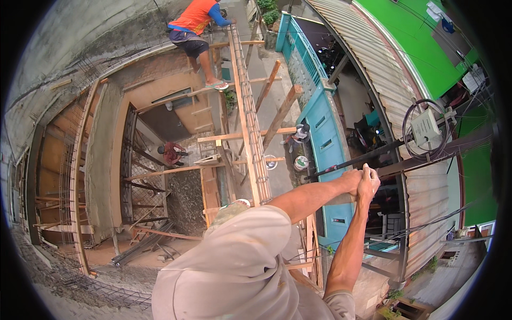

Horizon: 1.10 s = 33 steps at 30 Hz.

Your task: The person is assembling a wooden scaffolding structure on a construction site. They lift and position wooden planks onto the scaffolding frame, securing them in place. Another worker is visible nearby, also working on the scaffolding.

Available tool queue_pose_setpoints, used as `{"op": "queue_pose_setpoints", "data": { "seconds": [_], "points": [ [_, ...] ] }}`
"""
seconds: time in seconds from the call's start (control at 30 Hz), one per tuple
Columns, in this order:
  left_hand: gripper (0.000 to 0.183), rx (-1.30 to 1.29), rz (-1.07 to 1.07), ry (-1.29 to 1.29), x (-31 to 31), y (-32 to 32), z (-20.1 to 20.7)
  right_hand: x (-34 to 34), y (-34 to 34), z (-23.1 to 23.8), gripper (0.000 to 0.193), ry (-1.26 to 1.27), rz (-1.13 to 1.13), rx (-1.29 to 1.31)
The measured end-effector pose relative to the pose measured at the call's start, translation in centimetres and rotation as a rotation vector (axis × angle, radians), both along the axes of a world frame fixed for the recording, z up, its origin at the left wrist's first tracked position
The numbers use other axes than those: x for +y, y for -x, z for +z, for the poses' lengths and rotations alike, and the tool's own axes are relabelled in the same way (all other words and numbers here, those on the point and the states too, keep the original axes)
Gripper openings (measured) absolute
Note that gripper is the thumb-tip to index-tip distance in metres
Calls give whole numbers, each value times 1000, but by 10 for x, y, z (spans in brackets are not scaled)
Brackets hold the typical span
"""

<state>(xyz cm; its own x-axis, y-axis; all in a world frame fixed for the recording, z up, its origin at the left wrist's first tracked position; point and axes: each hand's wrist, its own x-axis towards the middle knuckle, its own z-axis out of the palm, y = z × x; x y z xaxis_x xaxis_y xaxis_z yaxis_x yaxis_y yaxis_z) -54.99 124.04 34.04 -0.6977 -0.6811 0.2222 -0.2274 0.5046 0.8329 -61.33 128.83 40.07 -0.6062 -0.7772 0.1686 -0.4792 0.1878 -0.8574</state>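
Observation:
Both of my arms reach out to the right, and my hands meet close together, fingers closed. My left hand [351, 181] is curled and lies against my right hand [368, 183], whose thumb points up. Whatever sits between them is hidden or too thin to make out. Just beyond my hands is the end of a dark pole [437, 152], which slants off to the right; I cannot tell whether they touch it. A pale box [425, 129] with a coil of black cable [409, 128] is fixed beside the pole.
Left of me runs a long timber form [246, 114] with steel bars. A person in an orange vest [193, 17] is at its far end. Below are two more people, timber props [282, 116], a white bucket [301, 162], a blue gate wall [325, 122] and a corrugated roof [368, 64].

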Motion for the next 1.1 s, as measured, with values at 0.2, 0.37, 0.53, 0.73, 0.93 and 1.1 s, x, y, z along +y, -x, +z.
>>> {"op": "queue_pose_setpoints", "data": {
  "seconds": [0.2,0.37,0.53,0.73,0.93,1.1],
  "points": [
    [54,-28,-21,-14,-3,4,-3,-2,5,-5,38,14,0,-36],
    [49,-59,-18,-60,-4,6,-1,-3,6,-5,37,12,-8,-10],
    [50,-119,-45,-103,-4,3,4,-2,5,-4,36,5,0,-12],
    [51,-144,-32,-117,1,-9,21,-2,2,1,37,-27,-4,0],
    [54,-63,0,-133,3,-12,21,-1,-1,4,37,-35,12,1],
    [54,-46,11,-171,3,-9,19,-2,-3,5,38,-44,-2,9]
  ]
}}
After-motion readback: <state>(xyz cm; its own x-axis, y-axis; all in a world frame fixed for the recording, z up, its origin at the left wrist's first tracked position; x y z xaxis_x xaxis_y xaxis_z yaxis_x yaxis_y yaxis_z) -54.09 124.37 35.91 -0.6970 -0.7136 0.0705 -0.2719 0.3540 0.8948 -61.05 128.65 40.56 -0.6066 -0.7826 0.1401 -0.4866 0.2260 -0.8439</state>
